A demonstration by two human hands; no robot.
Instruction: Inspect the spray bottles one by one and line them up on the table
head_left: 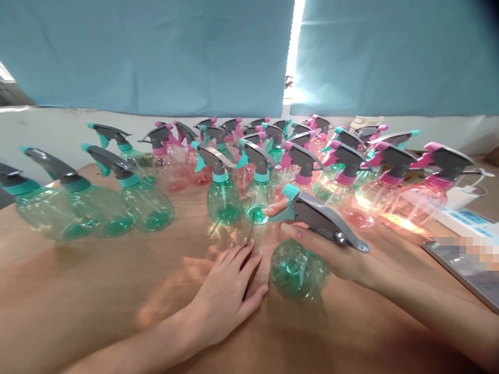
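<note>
My right hand (331, 252) is wrapped round the neck of a green spray bottle (298, 272) with a grey and teal trigger head. One finger reaches toward its teal trigger, and the bottle leans a little. Palm down on the wooden table (128, 311), my left hand (224, 288) lies with fingers spread, left of the held bottle and apart from it. Just beyond the left fingers stand two upright green spray bottles (224, 200). Their nozzles point left.
Several green spray bottles (146, 205) stand at the left. Many pink and green ones crowd the back, with a pink spray bottle (419, 195) at the right. A phone (463, 275) and a white power strip (468, 221) lie on the right. Blue blinds (156, 57) hang behind.
</note>
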